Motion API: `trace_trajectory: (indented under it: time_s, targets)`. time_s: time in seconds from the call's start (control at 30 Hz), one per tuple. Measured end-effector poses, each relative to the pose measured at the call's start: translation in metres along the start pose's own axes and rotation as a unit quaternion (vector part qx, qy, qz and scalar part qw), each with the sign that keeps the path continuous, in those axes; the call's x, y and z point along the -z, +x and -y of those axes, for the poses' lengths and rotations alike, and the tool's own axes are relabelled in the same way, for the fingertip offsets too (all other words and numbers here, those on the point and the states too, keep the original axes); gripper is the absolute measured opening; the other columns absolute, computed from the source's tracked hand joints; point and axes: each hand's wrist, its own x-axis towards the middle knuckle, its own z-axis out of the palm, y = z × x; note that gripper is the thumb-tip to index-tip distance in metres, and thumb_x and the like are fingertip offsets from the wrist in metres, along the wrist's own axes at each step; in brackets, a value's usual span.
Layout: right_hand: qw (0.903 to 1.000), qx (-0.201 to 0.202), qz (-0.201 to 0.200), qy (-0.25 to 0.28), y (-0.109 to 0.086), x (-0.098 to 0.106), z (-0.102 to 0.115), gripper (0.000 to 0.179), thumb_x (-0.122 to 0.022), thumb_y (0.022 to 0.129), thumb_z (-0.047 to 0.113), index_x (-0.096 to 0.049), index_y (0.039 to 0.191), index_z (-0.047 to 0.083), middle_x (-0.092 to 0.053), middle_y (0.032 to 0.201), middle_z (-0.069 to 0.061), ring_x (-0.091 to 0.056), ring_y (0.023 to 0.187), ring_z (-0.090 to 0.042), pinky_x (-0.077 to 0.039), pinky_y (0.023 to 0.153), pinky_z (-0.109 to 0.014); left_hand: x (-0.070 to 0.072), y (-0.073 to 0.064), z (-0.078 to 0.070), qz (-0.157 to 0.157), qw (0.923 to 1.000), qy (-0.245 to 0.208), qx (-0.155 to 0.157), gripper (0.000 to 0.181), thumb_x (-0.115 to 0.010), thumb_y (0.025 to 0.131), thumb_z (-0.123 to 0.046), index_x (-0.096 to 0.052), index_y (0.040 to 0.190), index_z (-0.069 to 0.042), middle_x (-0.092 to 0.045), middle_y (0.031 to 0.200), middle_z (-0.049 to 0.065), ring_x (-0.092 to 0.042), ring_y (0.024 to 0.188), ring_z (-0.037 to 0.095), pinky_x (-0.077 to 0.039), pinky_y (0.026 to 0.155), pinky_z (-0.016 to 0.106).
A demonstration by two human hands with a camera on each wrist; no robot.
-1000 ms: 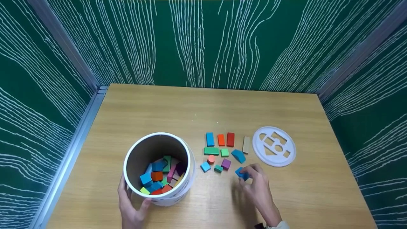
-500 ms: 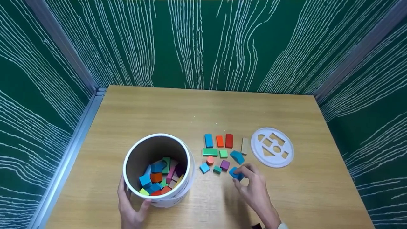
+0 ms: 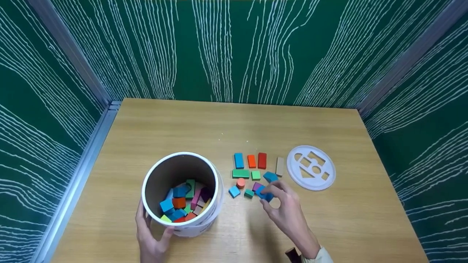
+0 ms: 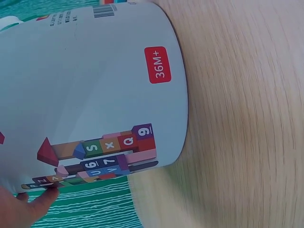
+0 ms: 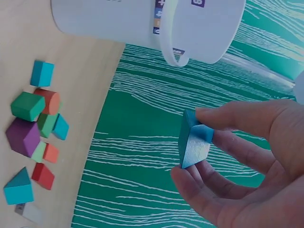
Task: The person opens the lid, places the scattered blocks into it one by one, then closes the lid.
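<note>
A white bucket (image 3: 195, 231) stands on the table at the left, with several coloured blocks (image 3: 179, 202) inside. My left hand (image 3: 151, 239) holds its near left side, thumb below the rim. The left wrist view shows the bucket's printed wall (image 4: 104, 95) and the fingertips on it. With thumb and fingertips my right hand (image 3: 289, 208) pinches a blue block (image 5: 195, 142) with slanted faces. In the head view this block overlaps a purple block (image 3: 256, 186) lying on the table. A handle strap (image 5: 167, 33) on the bucket shows in the right wrist view.
Several loose blocks lie right of the bucket, among them a long green block (image 3: 240, 174), a red block (image 3: 262, 160) and an orange cylinder (image 3: 240, 183). A white lid (image 3: 310, 168) with shaped cutouts lies farther right. Green patterned walls (image 3: 234, 51) border the table (image 3: 175, 120).
My right hand has moved left with the blue block, from beside the loose blocks to over the purple one. The left hand keeps its place on the bucket.
</note>
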Motion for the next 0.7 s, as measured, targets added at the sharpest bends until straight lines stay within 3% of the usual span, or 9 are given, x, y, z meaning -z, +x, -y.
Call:
trace_trajectory:
  time_s: [0.33, 0.7]
  targets:
    - [0.9993, 0.031, 0.017, 0.014, 0.008, 0.001, 0.025, 0.02, -0.082, 0.07, 0.006, -0.072, 0.086, 0.015, -0.058, 0.1, 0.001, -0.057, 0.092, -0.016, -0.054, 0.08, -0.032, 0.0, 0.001, 0.005, -0.005, 0.9998, 0.0, -0.021, 0.091, -0.074, 0.077, -0.017, -0.02, 0.15, -0.018, -0.026, 0.152, 0.001, -0.03, 0.131, 0.016, -0.031, 0.105, 0.058]
    - [0.9953, 0.085, 0.024, 0.039, 0.014, -0.008, 0.04, 0.019, -0.08, 0.072, 0.007, -0.073, 0.088, 0.013, -0.057, 0.102, 0.0, -0.054, 0.088, -0.011, -0.052, 0.067, -0.024, 0.003, 0.0, 0.005, 0.002, 0.9993, -0.006, -0.037, 0.092, -0.073, 0.075, -0.009, -0.02, 0.15, -0.017, -0.027, 0.151, 0.001, -0.029, 0.13, 0.014, -0.033, 0.104, 0.055]
